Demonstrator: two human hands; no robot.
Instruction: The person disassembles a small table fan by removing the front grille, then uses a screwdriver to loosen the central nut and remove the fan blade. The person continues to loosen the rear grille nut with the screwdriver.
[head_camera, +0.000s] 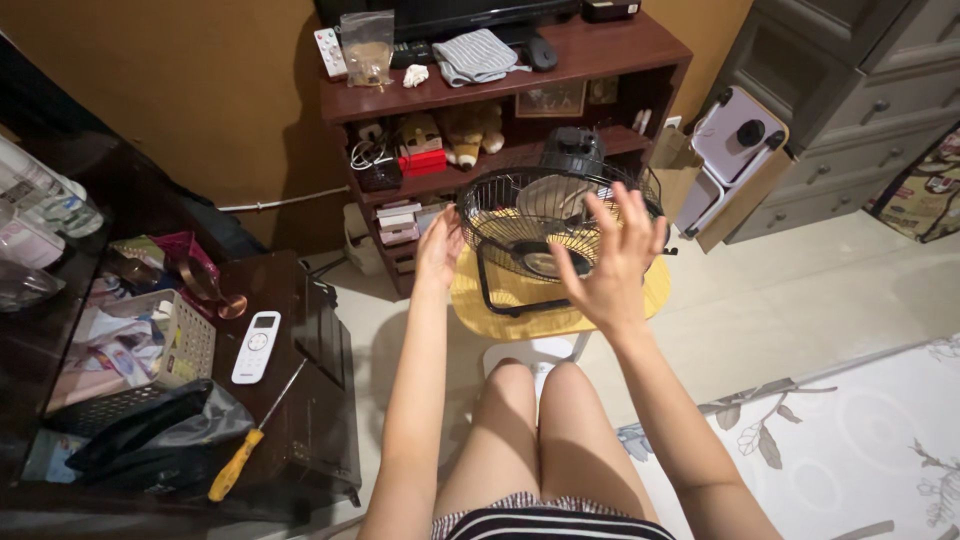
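Observation:
A small black fan (545, 215) with a wire cage stands tilted on a round yellow stool (655, 290) in front of my knees. My left hand (438, 252) rests against the left rim of the cage, fingers curled on the wire. My right hand (612, 262) hovers in front of the cage with fingers spread, holding nothing. The fan's grey blades show through the grille, and its black motor housing sits behind.
A dark side table (300, 400) on my left carries a white remote (256, 346), a yellow-handled screwdriver (245, 448), a basket (185, 345) and a black bag (150, 435). A wooden shelf (500, 90) stands behind the fan, grey drawers (860, 110) at right, a floral mat (850, 440) at lower right.

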